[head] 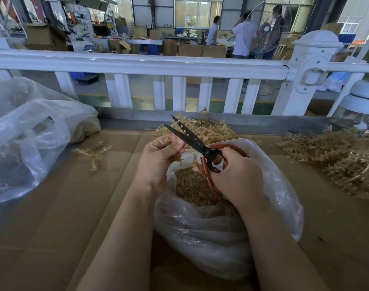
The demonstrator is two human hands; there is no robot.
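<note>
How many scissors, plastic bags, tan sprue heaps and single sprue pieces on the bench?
Scissors: 1, in the right hand
Clear plastic bags: 2, the open bag below the scissors, the left bag
Tan sprue heaps: 2, the middle heap, the right heap
Single sprue pieces: 2, the held piece in the left hand, the loose piece
Total: 7

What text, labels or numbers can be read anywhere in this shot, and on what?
None is legible.
Yellow and red sign on a far machine: too blurred.
Small sign by the back wall: too small.
Scissors in the right hand, sprig in the left hand, clear bag: no print shows.
</note>
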